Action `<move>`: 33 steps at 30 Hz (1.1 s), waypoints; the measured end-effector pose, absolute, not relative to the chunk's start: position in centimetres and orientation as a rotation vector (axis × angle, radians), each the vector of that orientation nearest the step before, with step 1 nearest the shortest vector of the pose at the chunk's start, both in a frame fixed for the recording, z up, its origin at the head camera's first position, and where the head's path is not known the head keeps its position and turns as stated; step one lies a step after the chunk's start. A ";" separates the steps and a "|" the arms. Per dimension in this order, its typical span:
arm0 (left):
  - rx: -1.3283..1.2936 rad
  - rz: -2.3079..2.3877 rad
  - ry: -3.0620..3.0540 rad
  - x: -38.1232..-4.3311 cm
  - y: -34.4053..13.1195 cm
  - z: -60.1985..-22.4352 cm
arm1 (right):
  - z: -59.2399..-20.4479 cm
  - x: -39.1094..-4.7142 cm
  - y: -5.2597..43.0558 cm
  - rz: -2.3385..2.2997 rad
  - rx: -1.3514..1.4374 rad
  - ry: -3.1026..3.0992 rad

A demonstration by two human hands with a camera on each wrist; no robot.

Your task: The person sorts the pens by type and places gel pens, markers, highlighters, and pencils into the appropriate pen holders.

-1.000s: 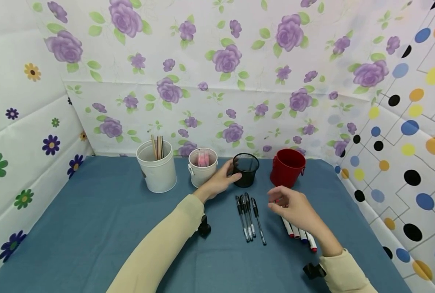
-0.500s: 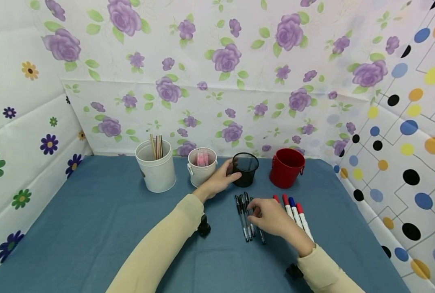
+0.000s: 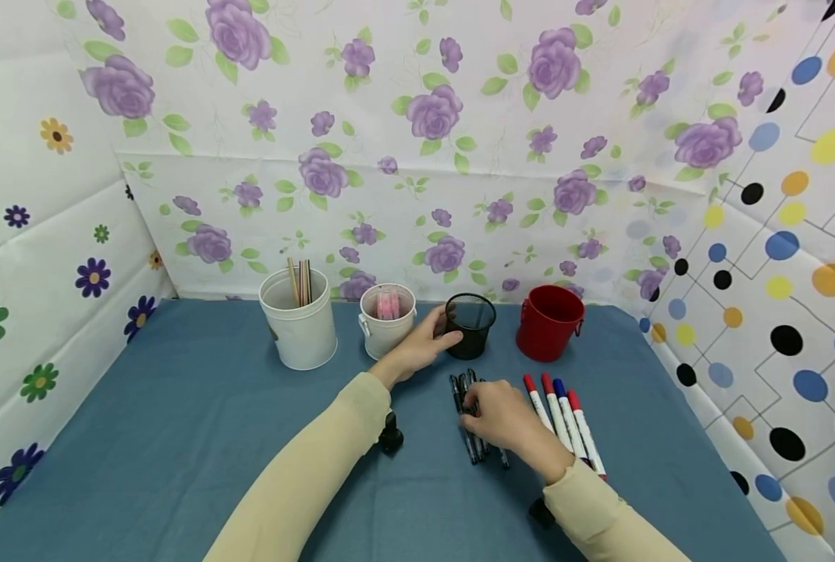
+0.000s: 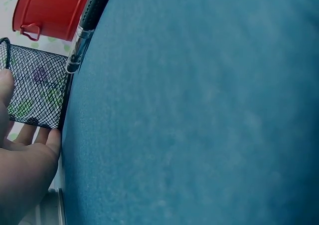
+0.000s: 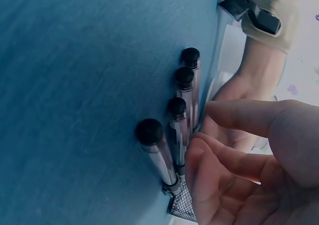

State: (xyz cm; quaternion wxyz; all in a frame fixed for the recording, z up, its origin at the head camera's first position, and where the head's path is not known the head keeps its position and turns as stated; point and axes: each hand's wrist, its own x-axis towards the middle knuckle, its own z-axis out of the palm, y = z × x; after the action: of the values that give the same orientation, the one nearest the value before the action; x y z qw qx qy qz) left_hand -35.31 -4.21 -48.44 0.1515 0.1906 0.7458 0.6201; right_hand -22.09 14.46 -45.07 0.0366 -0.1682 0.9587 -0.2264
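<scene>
My left hand (image 3: 421, 347) holds the side of a black mesh pen cup (image 3: 470, 343), thumb toward the front. The left wrist view shows its fingertips at the cup's lower edge (image 4: 42, 122). My right hand (image 3: 505, 417) is over several black-capped pens (image 3: 470, 449) lying side by side on the blue cloth. Its fingers are bent, and they hide part of the pens. In the right wrist view, a gap separates thumb (image 5: 239, 115) and index finger, close beside the pens (image 5: 183, 93), with nothing pinched between them.
Several red and blue markers (image 3: 558, 414) lie right of the pens. Behind stand a red bucket (image 3: 547, 332), a small white bucket (image 3: 385, 336) with pink items, and a larger white bucket (image 3: 305, 339) with thin sticks. Patterned cloth walls (image 3: 389, 226) enclose the table.
My right hand has moved left from over the markers to the pens, uncovering the markers. The left hand stays at the mesh pen cup.
</scene>
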 end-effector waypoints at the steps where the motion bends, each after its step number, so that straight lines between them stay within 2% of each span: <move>1: 0.543 1.776 2.143 -35.3 -4.2 -48.4 | -45.2 -22.1 14.4 -0.697 -0.517 2.945; 33: 0.525 1.761 2.177 -35.6 -4.0 -48.6 | -45.1 -22.2 13.8 -0.763 -0.516 2.878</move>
State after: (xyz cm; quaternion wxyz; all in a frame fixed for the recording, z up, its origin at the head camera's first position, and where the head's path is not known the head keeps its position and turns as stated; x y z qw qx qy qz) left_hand -35.65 -4.00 -48.64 0.1459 0.1823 0.7560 0.6115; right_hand -22.22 13.80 -45.15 0.0600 -0.1706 0.9507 -0.2519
